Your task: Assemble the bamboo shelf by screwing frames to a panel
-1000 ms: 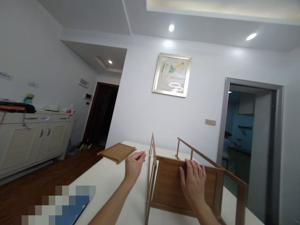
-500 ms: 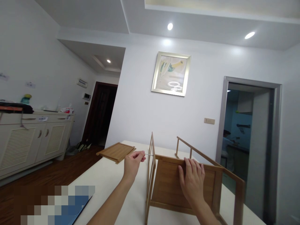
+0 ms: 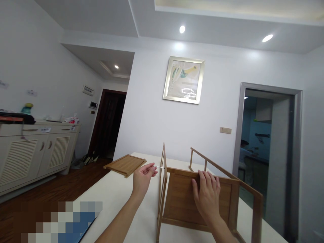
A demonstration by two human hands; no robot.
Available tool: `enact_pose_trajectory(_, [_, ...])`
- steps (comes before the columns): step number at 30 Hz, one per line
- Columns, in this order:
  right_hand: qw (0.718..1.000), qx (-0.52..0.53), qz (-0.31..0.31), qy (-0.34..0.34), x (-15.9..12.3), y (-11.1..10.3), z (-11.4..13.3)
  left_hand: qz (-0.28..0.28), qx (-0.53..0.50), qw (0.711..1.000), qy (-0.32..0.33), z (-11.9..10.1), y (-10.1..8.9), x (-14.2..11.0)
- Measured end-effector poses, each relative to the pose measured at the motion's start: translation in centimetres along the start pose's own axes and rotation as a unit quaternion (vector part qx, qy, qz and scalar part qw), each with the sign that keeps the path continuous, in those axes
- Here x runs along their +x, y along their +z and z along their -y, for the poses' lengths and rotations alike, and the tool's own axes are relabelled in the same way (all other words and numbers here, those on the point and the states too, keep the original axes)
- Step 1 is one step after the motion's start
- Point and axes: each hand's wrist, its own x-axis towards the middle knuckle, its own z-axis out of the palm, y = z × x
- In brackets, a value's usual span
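A bamboo shelf frame (image 3: pixel 181 199) lies on its side on a white table (image 3: pixel 118 199). My left hand (image 3: pixel 143 177) pinches a thin metal hex key (image 3: pixel 159 166) whose tip meets the frame's left upright rail (image 3: pixel 164 162). My right hand (image 3: pixel 207 197) rests flat on the frame's wooden panel, fingers spread, holding it steady.
A loose bamboo shelf board (image 3: pixel 125 164) lies at the table's far left corner. A white sideboard (image 3: pixel 32 148) stands along the left wall. A dark doorway (image 3: pixel 107 123) is behind, and a second doorway (image 3: pixel 263 152) at right shows a person in another room.
Both hands stay in place on the hex key and the panel. The view has shifted slightly.
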Motion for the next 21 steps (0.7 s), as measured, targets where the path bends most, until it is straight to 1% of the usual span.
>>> enact_pose_trajectory(7, [1.000,0.009,0.005,0.002,-0.09,0.08,-0.16,0.005,0.020,1.000,0.001,0.40,-0.29,-0.30])
enact_pose_trajectory(12, [1.000,0.004,0.009,0.005,0.02,-0.16,-0.02,0.017,0.014,1.000,-0.006,0.29,-0.60,-0.49])
enact_pose_trajectory(21, [1.000,0.005,0.015,0.009,0.05,-0.33,0.11,0.018,0.023,1.000,0.007,0.96,-0.94,-0.33])
